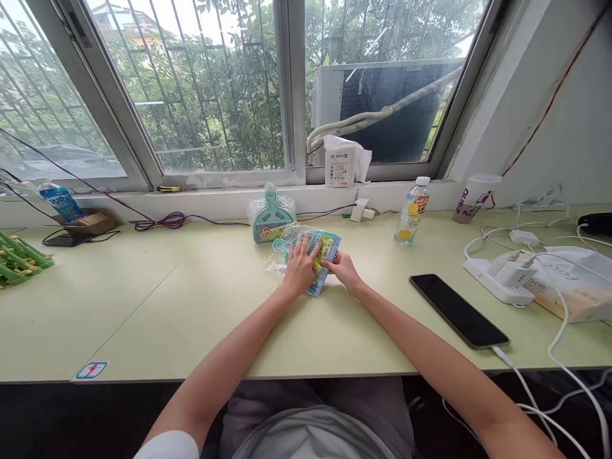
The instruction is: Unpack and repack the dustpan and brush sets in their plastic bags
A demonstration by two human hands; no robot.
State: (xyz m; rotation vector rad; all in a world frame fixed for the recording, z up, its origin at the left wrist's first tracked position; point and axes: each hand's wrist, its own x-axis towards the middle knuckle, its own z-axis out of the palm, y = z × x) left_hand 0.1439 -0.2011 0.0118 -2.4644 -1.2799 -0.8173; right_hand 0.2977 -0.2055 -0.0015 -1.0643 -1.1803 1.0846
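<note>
A small teal plastic dustpan-and-brush set in clear wrapping with a blue-and-yellow label (317, 271) is held low over the middle of the pale yellow-green worktop (191, 331), its handle toward the left. The left hand (301, 266) lies over its front with the fingers spread, the grip open and flat against it; the right hand (343, 268) has its grip together, pinching the set's right edge. Just behind stands a wrapped stack of similar teal plastic dustpans (271, 217), handles up. Beyond that, a bundled red-and-blue cable (165, 220) runs along the back, and a white packet of tissues (340, 167) sits on the white window ledge (229, 196). To the right are a clear plastic bottle with a yellow-and-red label (412, 211), a black smartphone (459, 310) lying flat, and a white power strip (500, 280).
</note>
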